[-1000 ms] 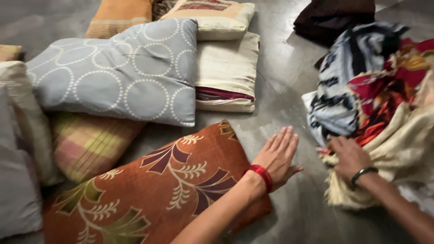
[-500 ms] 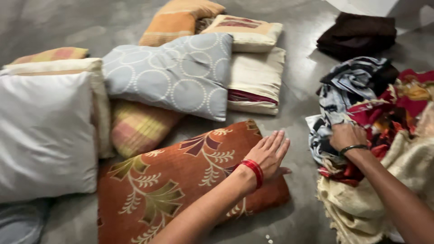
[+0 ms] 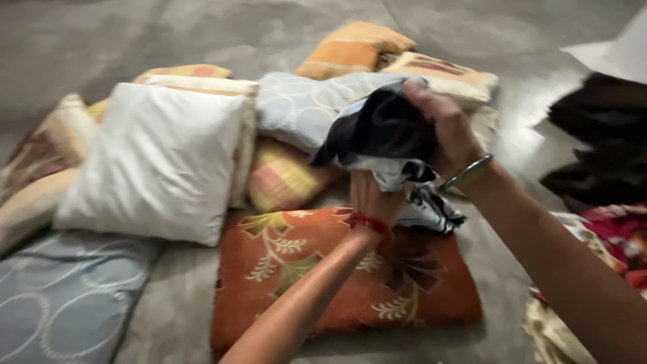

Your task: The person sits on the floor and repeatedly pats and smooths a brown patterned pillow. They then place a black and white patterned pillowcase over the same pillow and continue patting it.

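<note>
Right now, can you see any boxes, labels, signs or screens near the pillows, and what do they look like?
None are in view: no packages, labels, signs or screens.
There are only pillows on the grey floor, such as the rust-orange leaf-patterned pillow.
Both hands, left and right, grip a black-and-white patterned cloth.

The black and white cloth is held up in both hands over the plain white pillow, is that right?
Not quite. Both the left hand and the right hand do hold the black and white cloth, but it hangs over the orange floral pillow, not the white pillow further left, as the head view shows.
</note>
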